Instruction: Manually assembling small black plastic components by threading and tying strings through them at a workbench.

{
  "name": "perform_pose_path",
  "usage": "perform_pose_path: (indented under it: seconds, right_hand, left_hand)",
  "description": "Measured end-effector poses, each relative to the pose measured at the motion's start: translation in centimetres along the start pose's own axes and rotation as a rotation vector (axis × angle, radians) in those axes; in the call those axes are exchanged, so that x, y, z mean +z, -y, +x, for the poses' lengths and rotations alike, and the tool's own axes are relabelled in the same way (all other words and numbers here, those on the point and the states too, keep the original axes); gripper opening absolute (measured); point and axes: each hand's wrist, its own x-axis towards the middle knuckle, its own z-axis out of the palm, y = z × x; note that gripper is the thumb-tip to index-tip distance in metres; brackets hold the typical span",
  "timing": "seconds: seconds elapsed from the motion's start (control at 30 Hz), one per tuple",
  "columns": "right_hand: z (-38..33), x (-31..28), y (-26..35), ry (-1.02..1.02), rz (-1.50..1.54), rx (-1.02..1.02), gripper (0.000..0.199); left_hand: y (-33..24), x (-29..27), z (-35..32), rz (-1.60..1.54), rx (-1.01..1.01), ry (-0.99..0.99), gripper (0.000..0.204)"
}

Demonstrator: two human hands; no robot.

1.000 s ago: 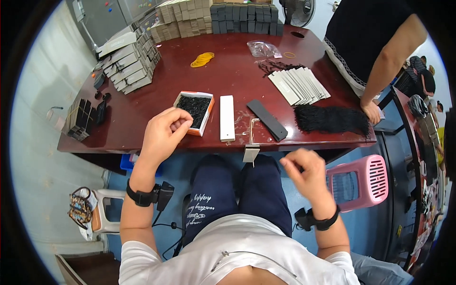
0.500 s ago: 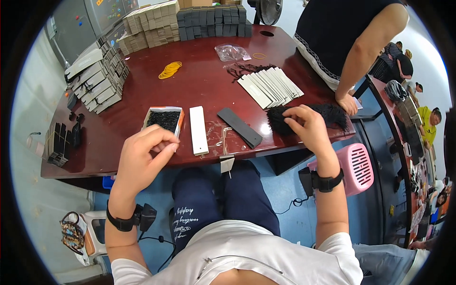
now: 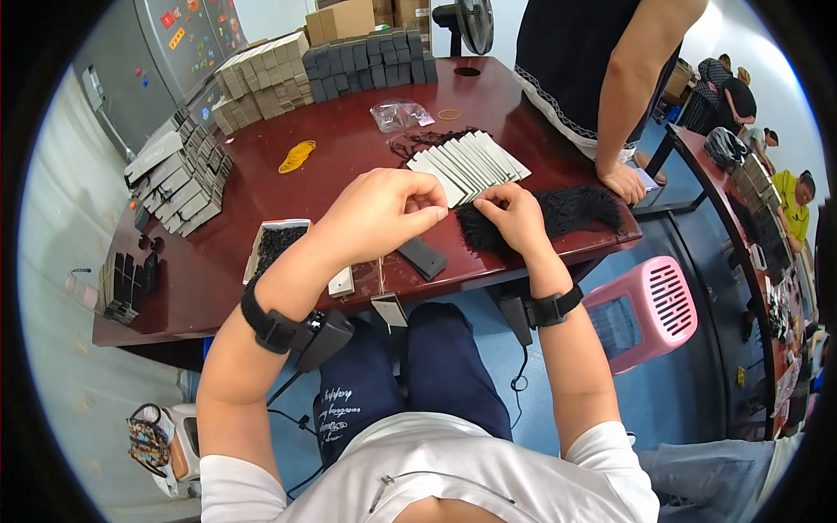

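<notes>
My left hand [image 3: 388, 209] reaches across the table, thumb and fingertips pinched together beside the lower end of a fan of white tags [image 3: 471, 166]. Close to its right, my right hand [image 3: 516, 220] is pinched too, over the left end of a bundle of black cords [image 3: 580, 213]. Whatever either pinch holds is too small to make out. Below the hands lie dark grey tags [image 3: 425, 260]. My left forearm partly covers a stack of white tags [image 3: 342, 282] and an open box [image 3: 255, 260] of small black pieces.
Yellow rubber bands [image 3: 297, 157] and a clear plastic bag [image 3: 399, 115] lie farther back. Stacked tag bundles [image 3: 179, 179] stand at left, with more grey bundles [image 3: 370, 61] behind. A co-worker's hand [image 3: 622, 183] rests on the right edge. A tag [image 3: 390, 309] hangs off the front edge.
My left hand has moved right and away from the box, to the white tags. My right hand has shifted left along the black cords, its fingers now pinched. The view has turned slightly.
</notes>
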Motion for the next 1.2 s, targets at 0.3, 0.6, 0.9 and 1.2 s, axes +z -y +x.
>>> perform_pose_path:
  seconds: [0.3, 0.6, 0.9, 1.2]
  right_hand:
    - [0.4, -1.5, -1.6, 0.091, 0.821, 0.116, 0.016]
    - [0.2, -0.9, -2.3, 0.082, 0.796, 0.030, 0.016]
    - [0.1, -0.3, -2.3, 0.030, 0.426, -0.032, 0.016]
    - [-0.4, -1.0, 0.2, -0.168, 0.164, -0.193, 0.009]
  left_hand:
    - [1.3, 4.3, 6.9, 0.319, 0.095, -0.156, 0.023]
    - [1.8, 6.5, 8.0, 0.468, 0.051, -0.059, 0.019]
    - [4.0, 3.8, 6.2, 0.163, 0.018, -0.125, 0.020]
    - [3.4, -2.6, -2.4, -1.015, 0.051, -0.251, 0.025]
